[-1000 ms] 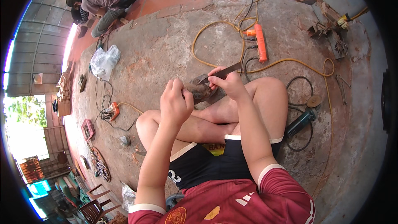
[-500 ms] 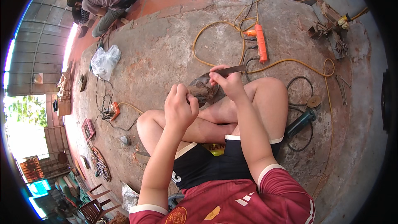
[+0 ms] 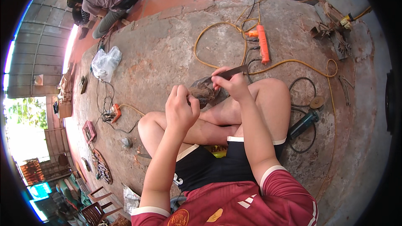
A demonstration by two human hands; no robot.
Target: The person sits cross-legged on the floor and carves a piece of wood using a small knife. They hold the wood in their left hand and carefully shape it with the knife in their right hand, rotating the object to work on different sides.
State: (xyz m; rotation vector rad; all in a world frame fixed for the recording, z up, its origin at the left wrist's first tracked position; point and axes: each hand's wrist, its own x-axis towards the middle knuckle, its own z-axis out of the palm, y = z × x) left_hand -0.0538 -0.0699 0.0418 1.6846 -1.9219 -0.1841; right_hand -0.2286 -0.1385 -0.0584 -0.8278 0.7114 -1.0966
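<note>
rough concrete floor everywhere, cables all over it, and someone crouched way off at the back. the person sat cross-legged with a brown lump of wood over the shins. left hand was clenched on the near side of it, fingers wrapped around the edge. right hand pinched a flat metal blade, its tip resting on top of the lump, just past the left thumb. risky bit imo: bare legs right underneath, so one slip off that rounded surface could run the blade into the holding thumb or a knee. orange power strip and grinder lay close by too.
</note>
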